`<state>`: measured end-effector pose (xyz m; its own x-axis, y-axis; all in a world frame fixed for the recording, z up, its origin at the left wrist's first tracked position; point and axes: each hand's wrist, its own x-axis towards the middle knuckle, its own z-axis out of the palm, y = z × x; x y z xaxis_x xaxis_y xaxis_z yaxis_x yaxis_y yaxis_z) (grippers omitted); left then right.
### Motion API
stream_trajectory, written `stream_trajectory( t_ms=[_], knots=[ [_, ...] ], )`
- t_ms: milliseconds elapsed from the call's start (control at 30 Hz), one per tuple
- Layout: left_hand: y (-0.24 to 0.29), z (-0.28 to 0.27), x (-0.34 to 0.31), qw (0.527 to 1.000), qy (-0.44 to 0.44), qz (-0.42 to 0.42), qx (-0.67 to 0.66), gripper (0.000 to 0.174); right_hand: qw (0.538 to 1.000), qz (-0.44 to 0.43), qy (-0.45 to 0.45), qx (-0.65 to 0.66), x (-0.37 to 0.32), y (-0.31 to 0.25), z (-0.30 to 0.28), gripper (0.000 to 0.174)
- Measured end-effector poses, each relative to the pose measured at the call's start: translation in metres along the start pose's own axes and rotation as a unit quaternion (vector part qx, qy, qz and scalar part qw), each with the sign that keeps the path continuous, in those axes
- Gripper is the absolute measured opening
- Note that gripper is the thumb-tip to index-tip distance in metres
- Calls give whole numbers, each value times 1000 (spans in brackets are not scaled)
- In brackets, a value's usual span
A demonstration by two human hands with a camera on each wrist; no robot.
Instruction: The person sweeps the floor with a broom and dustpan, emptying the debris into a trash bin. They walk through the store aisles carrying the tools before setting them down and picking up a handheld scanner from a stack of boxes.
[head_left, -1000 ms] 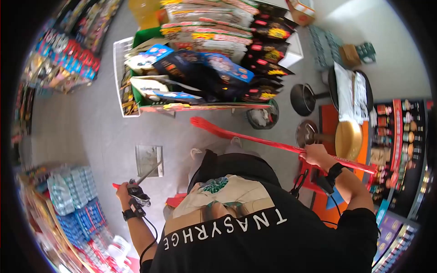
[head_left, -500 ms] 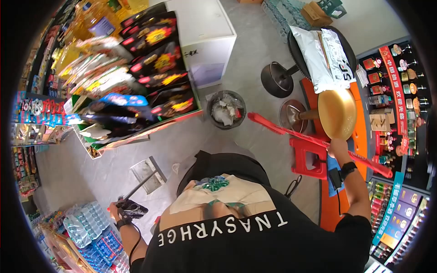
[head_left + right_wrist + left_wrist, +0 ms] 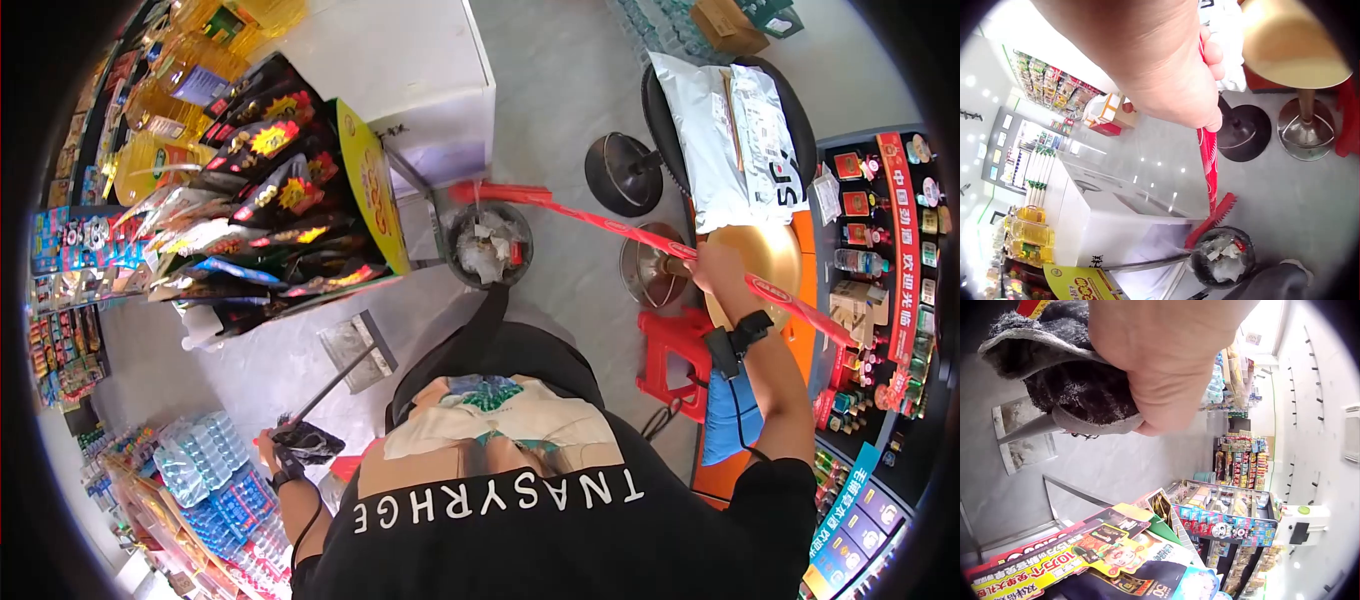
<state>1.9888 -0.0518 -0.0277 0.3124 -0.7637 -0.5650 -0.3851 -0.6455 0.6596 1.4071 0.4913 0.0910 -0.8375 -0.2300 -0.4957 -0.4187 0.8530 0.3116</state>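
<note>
In the head view my right hand (image 3: 718,270) grips a long red broom (image 3: 640,235) partway along its handle. The broom's red head (image 3: 500,193) lies across the far rim of a dark bin (image 3: 452,262) holding crumpled waste. The right wrist view shows my fingers round the handle, with the broom head (image 3: 1213,220) against the bin's edge. My left hand (image 3: 268,450) holds the pole of a long-handled dustpan (image 3: 358,352) together with a dark fuzzy cloth (image 3: 308,442). The left wrist view has the cloth (image 3: 1079,387) bunched at that hand, covering part of the pole.
A rack of snack bags (image 3: 280,190) and a white chest (image 3: 430,60) stand beyond the bin. On the right are a round stool (image 3: 622,175), a gold-topped stool (image 3: 765,260), a red plastic stool (image 3: 655,355) and bottle shelves (image 3: 855,262). Bottled-water packs (image 3: 205,450) are at left.
The broom head has swung left from the bin's right side to its far rim. The snack rack has shifted left in the head view. Both hands keep their grips.
</note>
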Motion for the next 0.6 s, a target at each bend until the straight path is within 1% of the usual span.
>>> stream_trajectory(
  t_ms=[33, 133, 167, 200, 267, 300, 367, 400, 433, 467, 533, 600],
  knots=[
    [8, 8, -14, 1000, -6, -14, 17, 27, 1000, -18, 12, -10, 14, 0, -5, 32],
    [-8, 19, -7, 998, -39, -51, -6, 27, 996, -78, 17, -37, 50, -2, -11, 32],
    [-18, 18, -6, 1000, -21, -8, 12, 26, 995, -94, 11, -43, 62, -3, -20, 32],
    [-31, 15, 4, 1000, -26, 12, 2, 24, 993, -111, 4, -50, 73, -4, -27, 32],
    [-52, 16, 12, 998, -38, 51, -21, 21, 983, -173, 26, -59, 100, -1, -38, 32],
    [-47, 31, -22, 998, -4, 34, -61, 21, 976, -205, 38, -65, 115, 1, -42, 31],
    [-23, 54, -76, 998, 46, -30, -44, 23, 961, -262, 72, -57, 152, 0, -47, 31],
    [-31, 57, -101, 994, 74, -68, -36, 25, 950, -296, 87, -55, 172, 0, -49, 32],
    [-46, 52, -102, 994, -5, -67, -85, 26, 943, -313, 98, -55, 194, -3, -48, 30],
    [-60, 47, -101, 996, 37, -55, -51, 22, 934, -337, 107, -56, 214, -6, -54, 29],
    [-61, 51, -140, 996, 35, -62, -54, 23, 916, -379, 120, -48, 249, -14, -63, 28],
    [-64, 54, -175, 990, 63, -74, -101, 23, 908, -402, 108, -56, 279, -19, -71, 29]
  ],
)
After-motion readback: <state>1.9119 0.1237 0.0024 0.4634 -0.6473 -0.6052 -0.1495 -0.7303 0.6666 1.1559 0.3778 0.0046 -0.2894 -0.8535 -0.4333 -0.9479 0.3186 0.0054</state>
